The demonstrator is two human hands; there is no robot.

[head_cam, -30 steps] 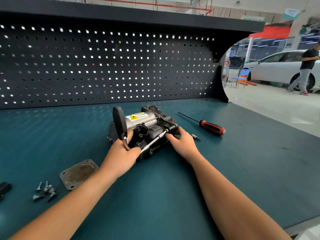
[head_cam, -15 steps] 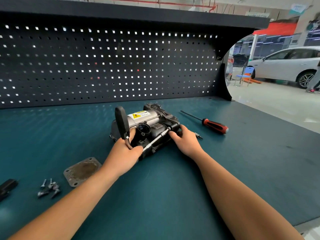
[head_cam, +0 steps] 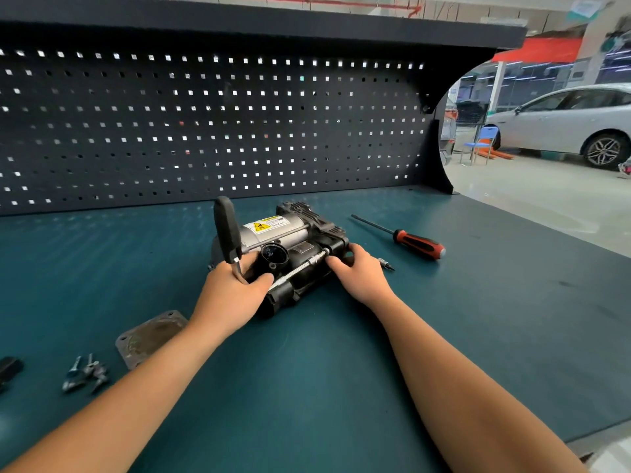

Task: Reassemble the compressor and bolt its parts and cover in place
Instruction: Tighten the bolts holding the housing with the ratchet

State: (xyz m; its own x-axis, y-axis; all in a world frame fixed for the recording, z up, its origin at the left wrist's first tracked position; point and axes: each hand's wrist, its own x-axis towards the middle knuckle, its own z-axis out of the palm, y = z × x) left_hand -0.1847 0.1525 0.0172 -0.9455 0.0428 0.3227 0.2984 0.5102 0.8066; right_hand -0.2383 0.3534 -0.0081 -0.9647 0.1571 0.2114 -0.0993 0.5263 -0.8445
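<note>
Centrally on the bench (head_cam: 341, 370) sits the compressor (head_cam: 290, 247), between both hands. The right hand's (head_cam: 362, 274) fingers (head_cam: 336, 259) curl over its right end, likely bracing it and steadying the extension (head_cam: 297, 271) tip. The left hand (head_cam: 232, 295) clamps the ratchet (head_cam: 227, 230) at the front, handle upright for leverage. The cover (head_cam: 150, 337) and bolts (head_cam: 85, 373) lie to the left, well apart, not yet fitted.
</note>
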